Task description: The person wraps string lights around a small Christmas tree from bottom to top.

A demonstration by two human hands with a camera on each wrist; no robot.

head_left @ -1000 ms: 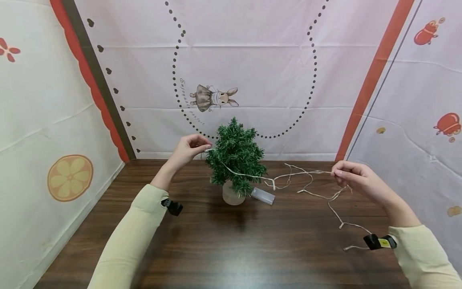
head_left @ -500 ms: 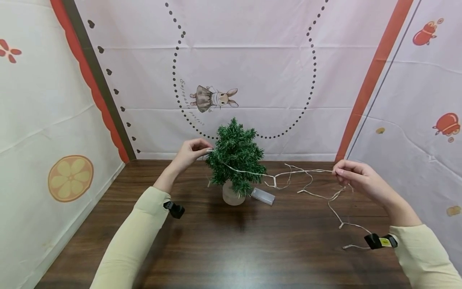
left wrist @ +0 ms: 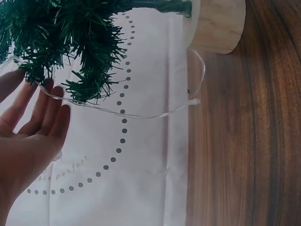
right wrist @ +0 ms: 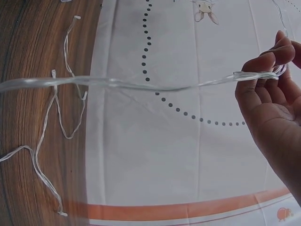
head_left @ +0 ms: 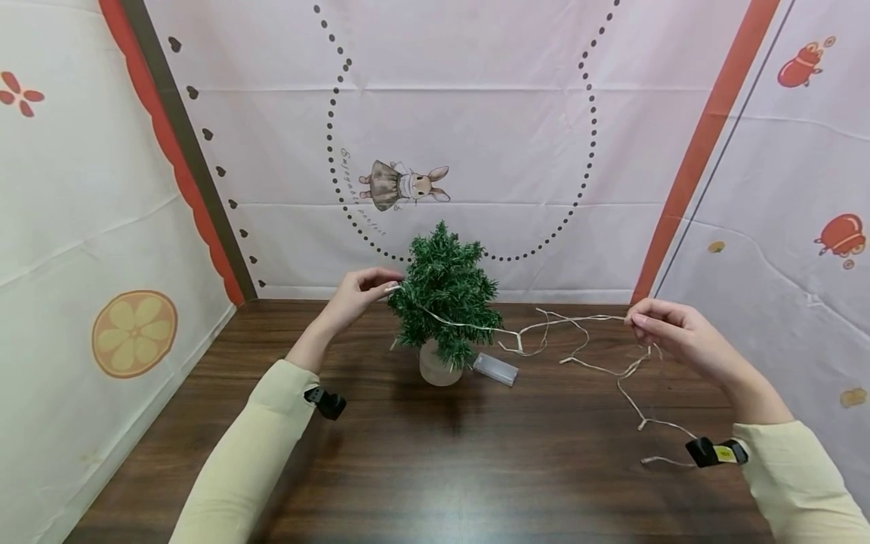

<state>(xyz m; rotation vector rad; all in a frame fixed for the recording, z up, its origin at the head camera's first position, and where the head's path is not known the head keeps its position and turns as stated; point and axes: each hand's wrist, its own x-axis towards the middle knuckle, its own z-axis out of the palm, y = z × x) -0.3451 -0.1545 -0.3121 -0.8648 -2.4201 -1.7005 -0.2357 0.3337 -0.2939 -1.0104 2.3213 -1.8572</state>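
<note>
A small green artificial Christmas tree stands upright on its round wooden base. Clear string lights run across the front of its branches. At the tree's left side my left hand pinches one part of the string between thumb and fingers, its fingertips right at the branches. Out to the right, my right hand pinches another part, holding the stretch between the hands fairly taut. In the right wrist view the wire passes between the thumb and fingers, and more of it hangs in loops below.
Beside the tree's base lies a flat translucent battery box. Loose wire trails over the dark wooden table under the right hand. Printed cloth forms walls at the back and both sides.
My left hand has dropped slightly and moved a little right, closer against the tree, with the string in its fingers. My right hand and the tree stay nearly where they were.
</note>
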